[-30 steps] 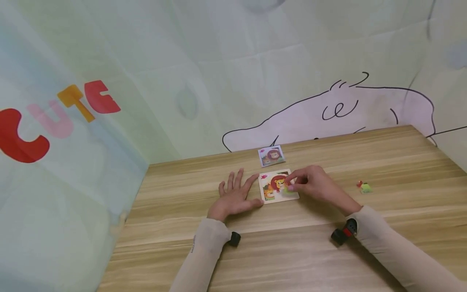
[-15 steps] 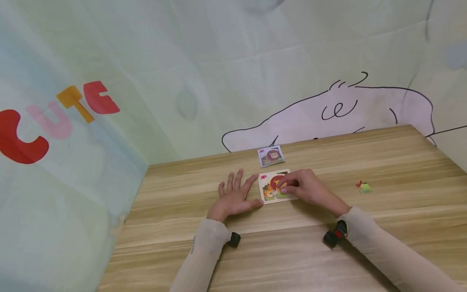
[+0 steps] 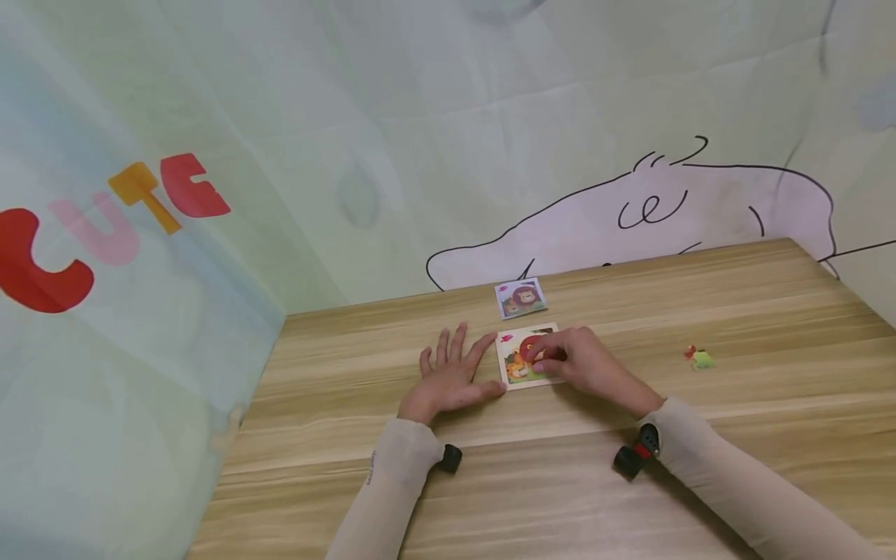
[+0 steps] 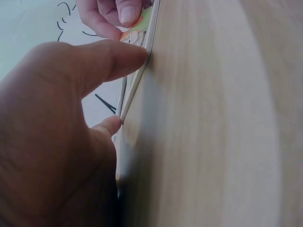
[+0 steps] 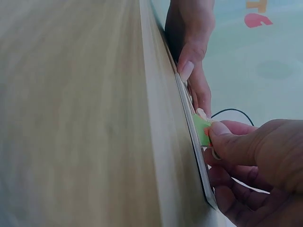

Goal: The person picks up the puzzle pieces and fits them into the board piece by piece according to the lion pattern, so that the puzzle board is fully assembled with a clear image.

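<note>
A small square puzzle board (image 3: 525,386) with a lion picture lies on the wooden table. My left hand (image 3: 451,381) lies with fingers spread at its left side, thumb and index fingertip touching the board's edge. Over the lower right part of the picture, my right hand (image 3: 588,362) pinches a green puzzle piece (image 5: 201,128) between thumb and fingers. In the right wrist view the piece stands tilted up from the board's surface. The right fingers hide part of the lion and the board's right side.
Just behind the board lies a card (image 3: 520,299) with the same lion picture. A loose green puzzle piece (image 3: 702,360) with a red part rests on the table to the right. A printed cloth backdrop (image 3: 392,155) rises behind the table's far edge (image 3: 392,302).
My right hand has moved left and slightly down over the board with the green puzzle piece, shifting less in the last half second. The left hand has stayed in place.
</note>
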`<state>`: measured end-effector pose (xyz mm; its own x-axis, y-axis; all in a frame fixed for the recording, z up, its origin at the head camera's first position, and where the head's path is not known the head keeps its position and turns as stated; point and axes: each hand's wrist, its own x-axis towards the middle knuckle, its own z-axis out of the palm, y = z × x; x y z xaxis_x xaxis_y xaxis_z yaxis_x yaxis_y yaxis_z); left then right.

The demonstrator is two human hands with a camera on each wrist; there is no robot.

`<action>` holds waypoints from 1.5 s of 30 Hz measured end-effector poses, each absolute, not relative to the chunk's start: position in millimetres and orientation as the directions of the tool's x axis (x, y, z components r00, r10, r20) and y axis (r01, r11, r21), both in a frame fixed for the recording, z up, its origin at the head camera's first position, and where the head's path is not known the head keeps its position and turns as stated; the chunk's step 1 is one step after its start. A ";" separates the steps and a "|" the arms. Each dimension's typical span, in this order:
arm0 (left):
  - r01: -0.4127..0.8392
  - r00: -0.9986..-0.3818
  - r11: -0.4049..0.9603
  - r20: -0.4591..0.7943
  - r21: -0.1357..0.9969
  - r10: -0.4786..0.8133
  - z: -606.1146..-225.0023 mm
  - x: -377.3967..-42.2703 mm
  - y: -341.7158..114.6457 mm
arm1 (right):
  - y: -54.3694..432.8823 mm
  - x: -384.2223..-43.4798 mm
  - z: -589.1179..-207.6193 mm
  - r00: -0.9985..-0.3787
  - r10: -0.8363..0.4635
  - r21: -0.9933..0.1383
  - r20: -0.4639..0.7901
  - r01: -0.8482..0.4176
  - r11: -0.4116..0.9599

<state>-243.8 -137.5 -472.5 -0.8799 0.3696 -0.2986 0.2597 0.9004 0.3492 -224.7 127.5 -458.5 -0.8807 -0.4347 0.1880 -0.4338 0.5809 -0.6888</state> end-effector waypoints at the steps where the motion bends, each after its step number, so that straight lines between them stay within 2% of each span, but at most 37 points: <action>1: 0.259 -0.880 0.900 -0.299 0.352 0.370 -472.4 -244.0 -137.5 | 126.6 -224.4 -458.5 -0.880 -0.436 -0.685 0.187 -0.435 0.584; 14: 0.259 -0.876 0.898 -0.306 0.355 0.374 -469.3 -241.9 -137.7 | 120.2 -222.6 -458.2 -0.883 -0.429 -0.606 0.188 -0.448 0.657; 23: 0.264 -0.880 0.898 -0.293 0.351 0.373 -472.3 -243.0 -138.1 | 114.9 -216.4 -449.9 -0.911 -0.395 -0.513 0.118 -0.396 0.761; 29: 0.265 -0.883 0.897 -0.283 0.355 0.373 -473.4 -242.6 -138.9 | 115.1 -214.9 -451.1 -0.913 -0.379 -0.463 0.151 -0.405 0.789; 45: 0.263 -0.883 0.896 -0.284 0.359 0.373 -471.3 -240.6 -137.2 | 122.9 -215.2 -455.4 -0.925 -0.355 -0.508 0.136 -0.373 0.777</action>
